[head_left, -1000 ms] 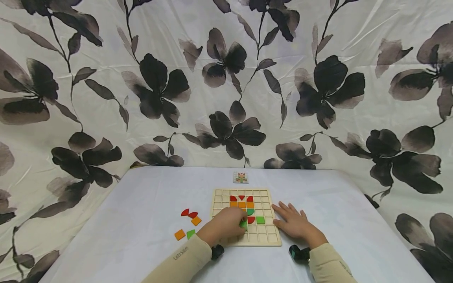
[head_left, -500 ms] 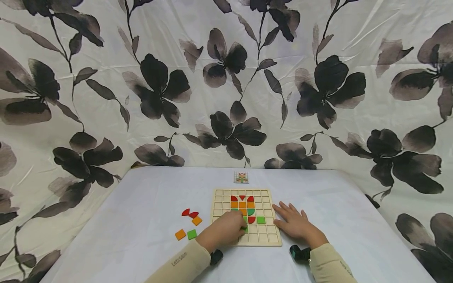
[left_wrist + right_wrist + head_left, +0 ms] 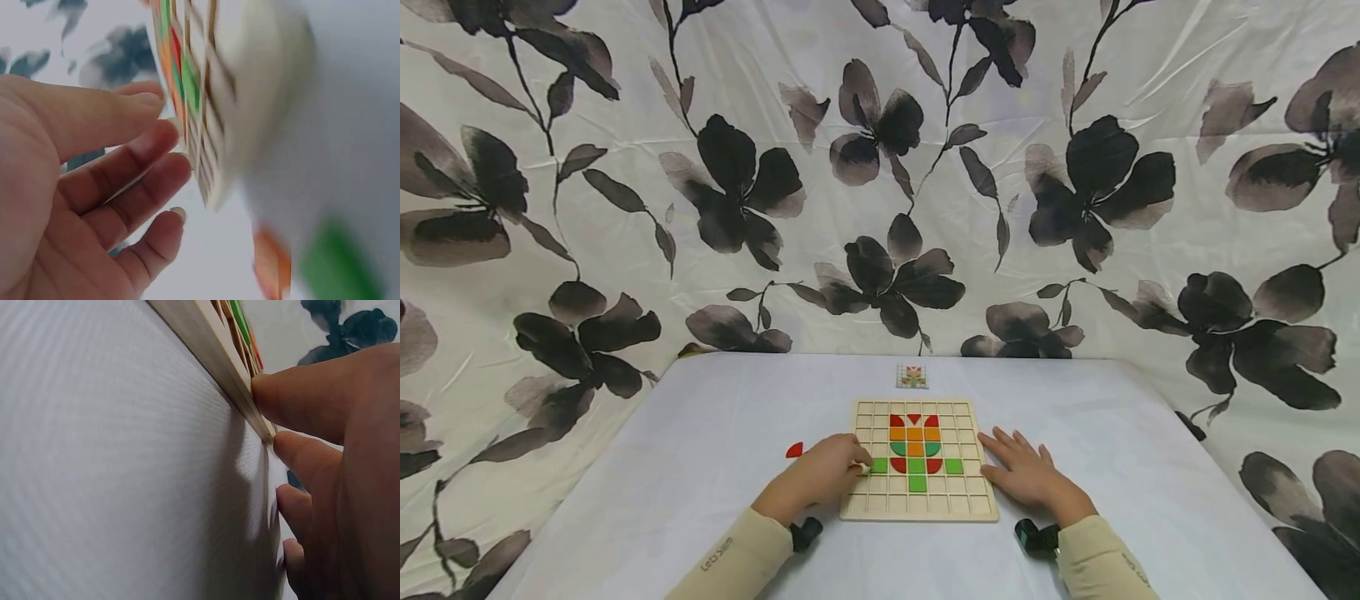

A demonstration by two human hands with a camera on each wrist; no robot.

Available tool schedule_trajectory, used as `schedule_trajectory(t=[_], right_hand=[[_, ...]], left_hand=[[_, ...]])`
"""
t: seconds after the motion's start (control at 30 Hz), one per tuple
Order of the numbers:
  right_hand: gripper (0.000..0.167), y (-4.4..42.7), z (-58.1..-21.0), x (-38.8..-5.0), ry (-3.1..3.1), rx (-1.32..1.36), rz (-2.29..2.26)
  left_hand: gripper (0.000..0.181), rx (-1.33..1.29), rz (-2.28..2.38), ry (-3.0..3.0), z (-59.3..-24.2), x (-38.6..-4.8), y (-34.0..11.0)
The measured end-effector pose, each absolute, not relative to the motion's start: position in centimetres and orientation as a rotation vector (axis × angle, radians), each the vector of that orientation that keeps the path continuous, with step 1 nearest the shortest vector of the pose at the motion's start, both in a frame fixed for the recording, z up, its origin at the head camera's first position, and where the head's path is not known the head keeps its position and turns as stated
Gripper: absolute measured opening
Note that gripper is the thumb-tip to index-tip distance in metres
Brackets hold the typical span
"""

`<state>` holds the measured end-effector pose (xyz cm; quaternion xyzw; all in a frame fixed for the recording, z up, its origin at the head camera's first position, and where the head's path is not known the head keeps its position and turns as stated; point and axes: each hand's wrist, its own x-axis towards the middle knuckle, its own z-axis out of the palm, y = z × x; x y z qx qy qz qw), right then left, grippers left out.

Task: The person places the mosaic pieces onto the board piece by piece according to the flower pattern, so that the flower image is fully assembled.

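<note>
A light wooden grid board (image 3: 972, 505) lies on the white table, with red, orange and green pieces set in a tulip shape; its lowest piece is a green square (image 3: 917, 483). My left hand (image 3: 822, 473) hovers at the board's left edge, fingers loosely bent, and the left wrist view shows nothing between them. Near it lies a red quarter-round piece (image 3: 794, 450). A blurred orange piece (image 3: 272, 259) and green piece (image 3: 340, 262) appear below the board in the left wrist view; my hand hides them from the head view. My right hand (image 3: 1030, 480) touches the board's right edge, fingers extended.
A small pattern card (image 3: 912, 377) lies behind the board, towards the table's far side. White cloth (image 3: 737, 400) covers the table, and a flower-printed curtain (image 3: 880, 208) hangs behind it.
My left hand has left the green square at the lower middle of the pattern and moved left to the board's edge. That square now lies in its grid cell. The right hand stays put.
</note>
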<state>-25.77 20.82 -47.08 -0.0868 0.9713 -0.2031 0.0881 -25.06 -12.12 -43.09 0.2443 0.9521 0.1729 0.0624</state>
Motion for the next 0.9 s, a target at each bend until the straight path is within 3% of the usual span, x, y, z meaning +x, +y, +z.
schedule_trajectory(t=[0.23,0.4,0.57,0.9], right_hand=[[0.058,20.9,-47.0,-25.8,2.896,-0.26,-0.606],[0.059,20.8,-47.1,-25.9,2.897,-0.262,-0.611],[0.059,20.7,-47.2,-25.9,2.891,-0.258,-0.616],[0.058,20.8,-47.3,-26.0,2.902,-0.26,-0.604]], left_hand=[[0.024,0.479,0.456,2.89,-43.1,-26.3,-16.8],[0.023,0.462,0.427,2.854,-43.6,-26.6,-17.9],[0.016,0.48,0.405,2.883,-43.5,-26.8,-17.8],[0.023,0.625,0.544,2.881,-43.4,-27.0,-14.5]])
